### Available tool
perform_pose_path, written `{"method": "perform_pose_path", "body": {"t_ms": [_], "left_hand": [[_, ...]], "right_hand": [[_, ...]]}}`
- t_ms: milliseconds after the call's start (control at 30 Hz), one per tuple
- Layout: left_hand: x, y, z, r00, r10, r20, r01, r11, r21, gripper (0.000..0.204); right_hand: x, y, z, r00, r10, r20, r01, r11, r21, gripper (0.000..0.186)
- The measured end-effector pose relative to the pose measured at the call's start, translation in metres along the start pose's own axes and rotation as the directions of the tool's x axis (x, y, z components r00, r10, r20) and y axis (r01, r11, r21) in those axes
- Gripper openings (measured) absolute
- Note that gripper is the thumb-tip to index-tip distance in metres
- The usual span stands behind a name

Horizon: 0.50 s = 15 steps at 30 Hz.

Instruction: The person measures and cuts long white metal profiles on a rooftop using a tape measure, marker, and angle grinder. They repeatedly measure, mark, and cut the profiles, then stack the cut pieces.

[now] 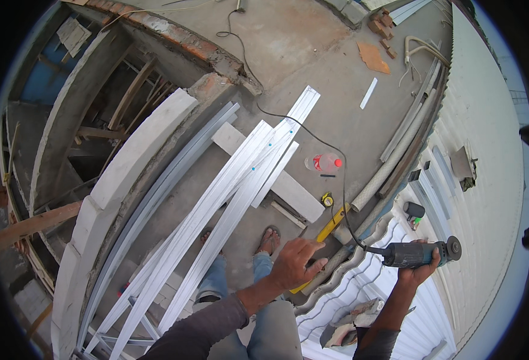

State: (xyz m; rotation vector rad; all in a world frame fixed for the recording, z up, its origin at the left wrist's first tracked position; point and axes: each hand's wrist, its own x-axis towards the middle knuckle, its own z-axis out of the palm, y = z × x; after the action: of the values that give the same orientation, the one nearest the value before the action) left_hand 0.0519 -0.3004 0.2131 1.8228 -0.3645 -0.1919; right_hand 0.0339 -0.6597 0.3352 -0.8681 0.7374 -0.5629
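My right hand point(419, 273) is wrapped round the body of an angle grinder point(407, 255), held up at the right with its disc point(453, 248) pointing away from me. A dark power cord point(344, 157) trails from its rear end. Empty and with fingers apart, my left hand point(296, 262) hovers over a yellow spirit level point(330, 225). To the left of that hand lie several long white metal channels point(231, 195), crossing one another over a pale flat block point(294, 193). Small blue dots show on them.
A plastic bottle point(326, 162) and a tape measure point(327, 200) stand beyond the block. Grey pipes point(405, 129) and corrugated white sheets point(366, 282) run along the right. At the left, a low block wall point(117, 174) borders a drop with wooden beams.
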Motion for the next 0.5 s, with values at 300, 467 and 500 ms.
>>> {"method": "perform_pose_path", "body": {"t_ms": [300,467,500], "left_hand": [[0.035,0.073,0.079,0.74,-0.466,0.486,0.656,0.34,-0.674,0.046],[0.024,0.062,0.111,0.738,-0.442,0.51,0.653,0.274,-0.706,0.041],[0.023,0.062,0.115,0.738,-0.456,0.498,0.652,0.29,-0.701,0.041]], "right_hand": [[-0.024,0.051,-0.021,0.987,0.113,-0.113,-0.107,0.993,0.057,0.041],[-0.028,0.067,-0.04,0.977,0.133,-0.167,-0.113,0.986,0.12,0.04],[-0.028,0.068,-0.044,0.97,0.13,-0.206,-0.11,0.988,0.109,0.041]]}}
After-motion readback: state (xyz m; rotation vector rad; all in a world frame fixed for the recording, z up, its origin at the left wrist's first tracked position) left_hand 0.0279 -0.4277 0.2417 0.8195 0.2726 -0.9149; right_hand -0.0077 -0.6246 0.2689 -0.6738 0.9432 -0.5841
